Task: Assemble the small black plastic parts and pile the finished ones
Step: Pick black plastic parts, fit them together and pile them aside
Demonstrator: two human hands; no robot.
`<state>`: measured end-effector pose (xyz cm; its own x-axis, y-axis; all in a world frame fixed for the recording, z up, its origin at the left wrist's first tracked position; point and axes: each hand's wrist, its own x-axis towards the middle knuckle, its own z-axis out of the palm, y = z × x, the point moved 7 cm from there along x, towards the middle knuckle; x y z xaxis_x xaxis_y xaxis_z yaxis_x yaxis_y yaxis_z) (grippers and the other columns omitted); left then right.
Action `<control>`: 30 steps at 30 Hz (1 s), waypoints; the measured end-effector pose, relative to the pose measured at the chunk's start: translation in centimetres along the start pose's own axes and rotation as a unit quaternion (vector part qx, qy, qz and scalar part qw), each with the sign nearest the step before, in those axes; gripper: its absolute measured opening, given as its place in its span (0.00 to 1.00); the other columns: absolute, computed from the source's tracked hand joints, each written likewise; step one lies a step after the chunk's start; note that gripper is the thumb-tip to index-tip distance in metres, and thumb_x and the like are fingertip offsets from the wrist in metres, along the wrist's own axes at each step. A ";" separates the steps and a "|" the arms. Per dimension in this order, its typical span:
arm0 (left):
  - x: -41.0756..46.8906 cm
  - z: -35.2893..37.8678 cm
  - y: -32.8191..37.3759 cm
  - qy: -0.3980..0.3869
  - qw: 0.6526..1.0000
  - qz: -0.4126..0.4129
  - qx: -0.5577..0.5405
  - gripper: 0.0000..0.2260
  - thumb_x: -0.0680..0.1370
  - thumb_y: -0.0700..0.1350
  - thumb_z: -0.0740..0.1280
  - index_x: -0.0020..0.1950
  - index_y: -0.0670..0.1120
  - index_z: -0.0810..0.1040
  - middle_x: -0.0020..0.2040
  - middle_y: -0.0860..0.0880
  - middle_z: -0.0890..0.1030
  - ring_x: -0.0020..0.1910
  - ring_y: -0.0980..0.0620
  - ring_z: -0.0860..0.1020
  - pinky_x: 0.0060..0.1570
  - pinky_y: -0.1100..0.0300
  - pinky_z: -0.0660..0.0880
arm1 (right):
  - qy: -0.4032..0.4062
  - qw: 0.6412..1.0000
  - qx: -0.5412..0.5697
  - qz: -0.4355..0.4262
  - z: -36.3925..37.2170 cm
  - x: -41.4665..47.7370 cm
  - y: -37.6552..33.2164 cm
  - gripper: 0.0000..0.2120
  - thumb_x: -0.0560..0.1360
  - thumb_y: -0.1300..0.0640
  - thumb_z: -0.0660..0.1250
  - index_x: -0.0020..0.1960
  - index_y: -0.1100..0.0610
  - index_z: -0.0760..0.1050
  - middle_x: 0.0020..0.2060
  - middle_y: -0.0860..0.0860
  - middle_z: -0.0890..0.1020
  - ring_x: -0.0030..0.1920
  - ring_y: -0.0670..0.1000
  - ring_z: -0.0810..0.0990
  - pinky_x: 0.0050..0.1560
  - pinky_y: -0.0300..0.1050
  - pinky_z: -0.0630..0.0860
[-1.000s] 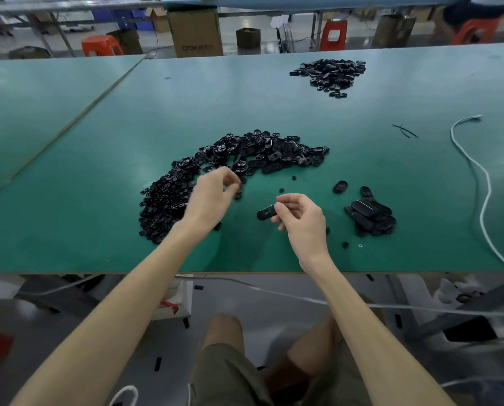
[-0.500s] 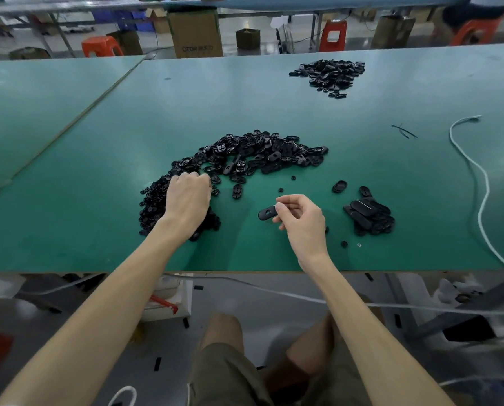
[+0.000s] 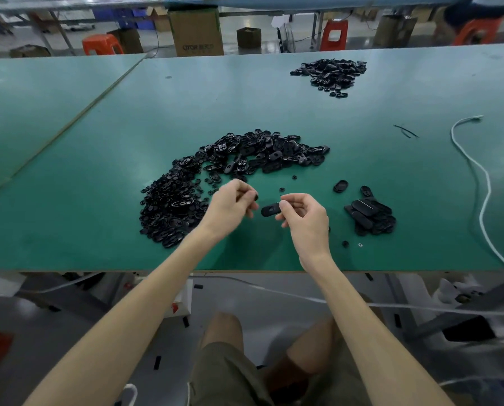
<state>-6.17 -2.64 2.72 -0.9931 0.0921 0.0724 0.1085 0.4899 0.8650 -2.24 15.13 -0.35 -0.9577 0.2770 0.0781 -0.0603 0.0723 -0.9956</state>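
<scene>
We see a green tabletop (image 3: 274,112) filling the upper half of the frame, with a seam running diagonally at the upper left. Beyond its far edge, along the top of the frame, stand a cardboard box (image 3: 196,32) and orange stools (image 3: 103,43) on a grey floor. A white cord (image 3: 483,183) snakes down the right side of the tabletop. The task's parts are small, glossy black plastic pieces, mostly oval. A broad crescent of loose parts (image 3: 262,150) lies at the centre of the frame, and a smaller far heap (image 3: 332,73) sits at the upper right. A compact pile of closed shells (image 3: 370,216) lies right of centre, near the right hand (image 3: 306,218). A few single pieces lie scattered between the crescent and that pile. The right hand, at the centre, has thumb and fingers curled round one end of a black oval shell (image 3: 269,210), which points left above the tabletop. The left hand (image 3: 230,205), just left of the shell and apart from it, pinches a tiny black piece (image 3: 256,197) at its fingertips.
</scene>
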 end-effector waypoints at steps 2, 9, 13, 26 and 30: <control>-0.5 1.0 -0.1 0.008 1.000 0.008 -0.026 0.06 0.84 0.39 0.64 0.49 0.48 0.75 0.41 0.50 0.85 0.35 0.56 0.83 0.32 0.72 0.71 | 0.006 1.000 0.001 0.000 -0.1 0.0 0.0 0.04 0.80 0.64 0.69 0.50 0.56 0.80 0.39 0.51 0.85 0.36 0.45 0.84 0.37 0.37 0.78; -2.0 1.8 -1.0 0.021 0.991 0.012 -0.129 0.06 0.79 0.38 0.73 0.51 0.43 0.77 0.43 0.48 0.86 0.40 0.52 0.85 0.34 0.63 0.77 | 0.019 1.000 0.005 0.000 -0.3 0.0 0.0 0.04 0.80 0.63 0.69 0.51 0.56 0.80 0.40 0.50 0.86 0.37 0.45 0.84 0.38 0.37 0.78; -2.1 1.7 -1.3 0.016 0.984 0.006 -0.175 0.06 0.78 0.36 0.73 0.52 0.41 0.78 0.43 0.43 0.86 0.40 0.50 0.85 0.34 0.61 0.77 | 0.019 1.000 0.004 0.001 -0.3 0.0 0.1 0.03 0.80 0.63 0.70 0.52 0.56 0.80 0.40 0.50 0.85 0.36 0.45 0.84 0.38 0.37 0.78; -2.2 2.3 -1.7 0.016 0.988 0.010 -0.155 0.04 0.79 0.38 0.73 0.53 0.45 0.84 0.44 0.49 0.86 0.38 0.54 0.83 0.35 0.64 0.76 | 0.001 1.000 -0.001 -0.006 -0.1 -0.1 0.1 0.04 0.80 0.63 0.70 0.51 0.56 0.80 0.42 0.50 0.86 0.38 0.46 0.85 0.38 0.38 0.78; -2.1 2.3 -1.8 0.027 0.991 0.001 -0.133 0.05 0.78 0.39 0.73 0.53 0.43 0.83 0.44 0.45 0.86 0.35 0.54 0.83 0.34 0.66 0.76 | -0.007 1.000 -0.005 -0.018 0.1 -0.2 -0.2 0.06 0.79 0.64 0.71 0.49 0.53 0.81 0.41 0.49 0.86 0.38 0.47 0.85 0.37 0.38 0.78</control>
<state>-4.14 -1.70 -0.10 -0.9945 0.0434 0.0950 0.1028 0.2428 0.9646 -2.10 15.01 -0.16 -0.9589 0.2598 0.1140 -0.0930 0.0918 -0.9914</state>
